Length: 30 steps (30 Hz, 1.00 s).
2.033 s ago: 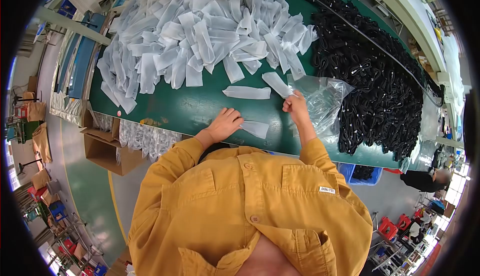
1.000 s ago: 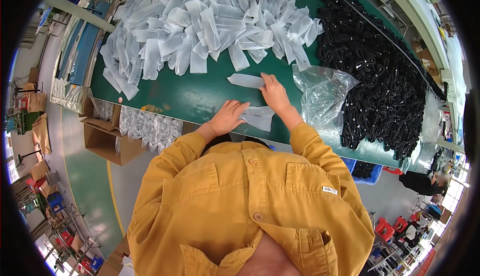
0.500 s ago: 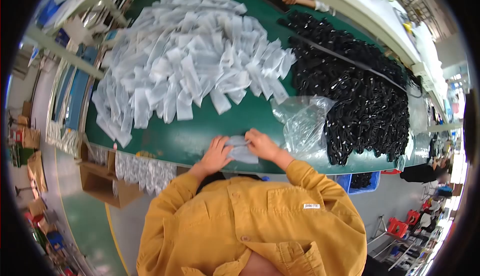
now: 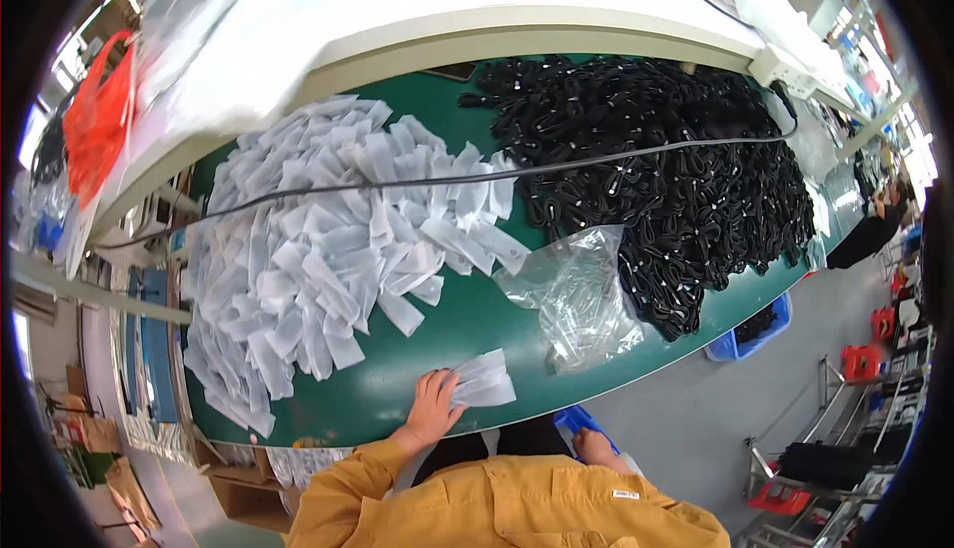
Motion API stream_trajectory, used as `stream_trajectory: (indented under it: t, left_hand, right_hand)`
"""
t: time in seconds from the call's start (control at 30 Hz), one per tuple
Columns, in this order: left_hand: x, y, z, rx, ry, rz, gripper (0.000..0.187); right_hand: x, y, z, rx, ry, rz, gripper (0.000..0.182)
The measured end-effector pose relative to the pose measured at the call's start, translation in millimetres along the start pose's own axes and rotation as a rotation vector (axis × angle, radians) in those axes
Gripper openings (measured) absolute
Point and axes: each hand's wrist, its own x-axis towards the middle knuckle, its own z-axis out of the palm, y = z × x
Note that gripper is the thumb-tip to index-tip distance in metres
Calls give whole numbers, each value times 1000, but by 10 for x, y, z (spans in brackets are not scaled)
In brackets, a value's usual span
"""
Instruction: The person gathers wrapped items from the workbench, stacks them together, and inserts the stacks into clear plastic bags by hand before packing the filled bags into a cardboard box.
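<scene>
My left hand [image 4: 432, 407] is at the table's front edge, its thumb and fingers closed on the left end of a small frosted plastic bag [image 4: 484, 379]. The bag lies flat on the green table top. Below the edge, my right hand [image 4: 594, 446] is lowered beside a blue plastic bin [image 4: 576, 421]; its fingers are too hidden to make out. A large heap of similar frosted bags [image 4: 298, 240] covers the left of the table. To the right spreads a pile of black bundled cords [image 4: 676, 180] with small shiny metal ends.
A crumpled clear plastic bag [image 4: 586, 305] lies between the two piles. One long black cable [image 4: 437, 182] hangs across them from the white shelf [image 4: 556, 26] above. Another blue bin [image 4: 752, 329] is on the floor to the right, and cardboard boxes [image 4: 248, 498] stand below left.
My right hand has let go of the frosted bag and moved down and right to the blue bin. My left hand stays on the bag. The view has shifted, bringing the shelf and cable in.
</scene>
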Motion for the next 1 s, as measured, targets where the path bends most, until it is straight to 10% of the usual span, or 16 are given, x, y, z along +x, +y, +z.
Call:
stream_trajectory:
  t: [0.3,1.0]
  left_hand:
    - [-67,24,107,179,-87,-24,74]
    - [-124,-142,174,182,-23,30,67]
  right_hand:
    - [503,2076,1779,-207,-320,170,34]
    - [1683,633,716,-89,-200,181,33]
